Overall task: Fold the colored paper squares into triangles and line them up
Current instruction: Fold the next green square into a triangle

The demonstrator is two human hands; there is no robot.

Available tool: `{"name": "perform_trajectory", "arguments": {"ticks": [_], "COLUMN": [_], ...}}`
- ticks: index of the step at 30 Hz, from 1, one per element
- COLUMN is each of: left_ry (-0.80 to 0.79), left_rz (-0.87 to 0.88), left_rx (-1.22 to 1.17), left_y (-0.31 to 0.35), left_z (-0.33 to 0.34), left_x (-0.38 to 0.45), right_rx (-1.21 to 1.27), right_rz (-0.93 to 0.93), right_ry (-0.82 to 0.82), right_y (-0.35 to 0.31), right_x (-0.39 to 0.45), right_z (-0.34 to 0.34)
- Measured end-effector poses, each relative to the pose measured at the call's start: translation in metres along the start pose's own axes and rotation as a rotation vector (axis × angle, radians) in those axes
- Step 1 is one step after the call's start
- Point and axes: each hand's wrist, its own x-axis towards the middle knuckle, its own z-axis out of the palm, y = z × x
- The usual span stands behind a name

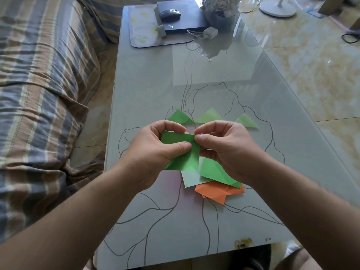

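Observation:
A green paper square [185,160] is held above the table, partly folded, its top corner bent over. My left hand [155,147] pinches its upper left part between thumb and fingers. My right hand [226,147] pinches the top corner at the middle. Beyond the hands, three green folded triangles lie in a row on the glass: a darker one [180,116], a pale one [209,115] and another pale one [247,121]. Under my right hand lies a loose pile: a green sheet [216,172], a pale sheet [191,179] and orange sheets [220,192].
The glass table [155,84] has a line drawing on it. At its far end are a mat [142,30], a dark box with a mouse [170,14], a charger [209,33] and a plant pot [222,14]. A striped sofa [39,75] runs along the left. A fan base [277,6] stands on the floor.

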Motion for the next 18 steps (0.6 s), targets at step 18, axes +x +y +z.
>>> {"name": "perform_trajectory", "arguments": {"ticks": [18], "left_ry": [0.096], "left_rz": [0.108], "left_rx": [0.089], "left_y": [0.0018], "left_z": [0.0068], "left_x": [-0.0076], "right_rx": [-0.012], "right_rz": [-0.053], "right_ry": [-0.026], "right_y": [0.0003], "right_x": [-0.0032], "right_z": [0.0025]}}
